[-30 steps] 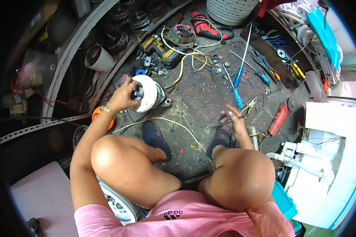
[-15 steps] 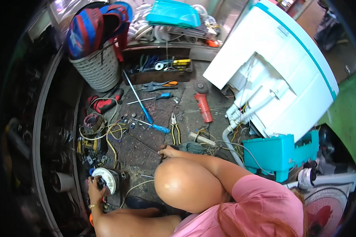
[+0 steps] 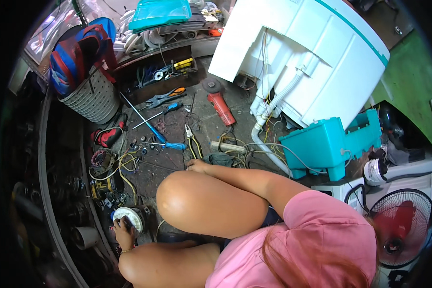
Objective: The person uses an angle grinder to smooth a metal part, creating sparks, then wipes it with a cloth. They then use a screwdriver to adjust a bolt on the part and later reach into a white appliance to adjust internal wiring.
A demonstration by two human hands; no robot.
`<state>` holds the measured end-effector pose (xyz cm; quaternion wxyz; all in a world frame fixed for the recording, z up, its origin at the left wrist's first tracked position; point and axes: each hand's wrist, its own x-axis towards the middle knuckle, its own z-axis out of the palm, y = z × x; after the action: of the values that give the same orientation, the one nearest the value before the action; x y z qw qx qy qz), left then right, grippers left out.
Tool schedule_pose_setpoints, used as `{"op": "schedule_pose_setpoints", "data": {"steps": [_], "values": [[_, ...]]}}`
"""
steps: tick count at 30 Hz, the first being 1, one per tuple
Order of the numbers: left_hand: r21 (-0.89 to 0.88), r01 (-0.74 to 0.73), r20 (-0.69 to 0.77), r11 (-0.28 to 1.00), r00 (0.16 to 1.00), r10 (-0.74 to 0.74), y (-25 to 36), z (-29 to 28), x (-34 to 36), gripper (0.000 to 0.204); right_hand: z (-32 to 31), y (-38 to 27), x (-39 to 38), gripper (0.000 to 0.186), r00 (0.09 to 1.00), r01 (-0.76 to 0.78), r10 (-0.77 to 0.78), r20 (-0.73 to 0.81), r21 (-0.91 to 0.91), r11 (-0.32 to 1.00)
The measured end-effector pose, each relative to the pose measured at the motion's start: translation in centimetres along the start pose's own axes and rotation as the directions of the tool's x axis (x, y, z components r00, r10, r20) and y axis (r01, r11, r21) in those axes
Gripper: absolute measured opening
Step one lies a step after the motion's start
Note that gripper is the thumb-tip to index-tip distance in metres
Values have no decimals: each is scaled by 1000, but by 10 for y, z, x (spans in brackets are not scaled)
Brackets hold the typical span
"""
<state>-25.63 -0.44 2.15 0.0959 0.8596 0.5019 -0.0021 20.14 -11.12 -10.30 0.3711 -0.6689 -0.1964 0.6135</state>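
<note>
At the lower left, my left hand (image 3: 124, 236) has its fingers closed around a small dark part (image 3: 128, 222) at the face of a white round disc (image 3: 132, 218). The disc sits on a dark cylindrical body. Beyond my bent knee, my right hand (image 3: 197, 166) is closed by a long thin dark rod (image 3: 159, 166) that points left along the floor; its near end is hidden in the fingers. Just past that hand lie pliers with black and yellow handles (image 3: 193, 141), a dark cloth (image 3: 219, 159) and a blue-handled screwdriver (image 3: 175, 146).
A red angle grinder (image 3: 221, 108) lies ahead, near a large white appliance shell (image 3: 317, 62) with a grey hose. A teal plastic housing (image 3: 317, 149) and a fan (image 3: 401, 225) stand right. A tool tray (image 3: 151, 90), a basket (image 3: 93, 98) and loose wires (image 3: 129, 165) are left.
My view has swung so that the scene sits further left and higher. Both hands keep to the same places, the left at the white disc, the right by the rod.
</note>
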Motion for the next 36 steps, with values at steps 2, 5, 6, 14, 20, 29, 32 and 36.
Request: {"op": "schedule_pose_setpoints", "data": {"steps": [2, 5, 6, 14, 20, 29, 32, 36], "values": [[-29, 6, 4, 1000, 1000, -6, -2, 5, 2, 61, -25, 4, -11, 50, 999, 17, -19, 35, 55, 998], [-291, 60, 80, 955, 996, -38, -47, 0, 0, 60, -29, -15, -45, 43, 991, 9, -15, 132, 44, 999], [-237, 62, 119, 970, 992, -35, -28, -2, 5, 59, -47, -6, -61, 43, 994, -5, -2, 113, 62, 998], [-96, 150, 96, 984, 985, -141, -26, 35, 15, 56, -131, 34, -140, 40, 996, -60, 61, -70, 27, 998], [-308, 9, 18, 951, 1000, -4, -46, 15, 0, 65, -148, 57, -173, 34, 995, -80, 71, -66, -137, 987], [-17, 141, -2, 990, 990, -141, 5, 11, -4, 75, -170, 77, -214, 30, 990, -125, 96, -108, -314, 941], [-30, 34, -258, 999, 965, -41, 37, 6, -15, 80, -188, 91, -222, 30, 990, -26, -32, -139, -395, 918], [-60, 62, -121, 996, 990, -69, 26, 5, -21, 78, -206, 98, -221, 31, 984, -82, 9, -180, -407, 910]]}}
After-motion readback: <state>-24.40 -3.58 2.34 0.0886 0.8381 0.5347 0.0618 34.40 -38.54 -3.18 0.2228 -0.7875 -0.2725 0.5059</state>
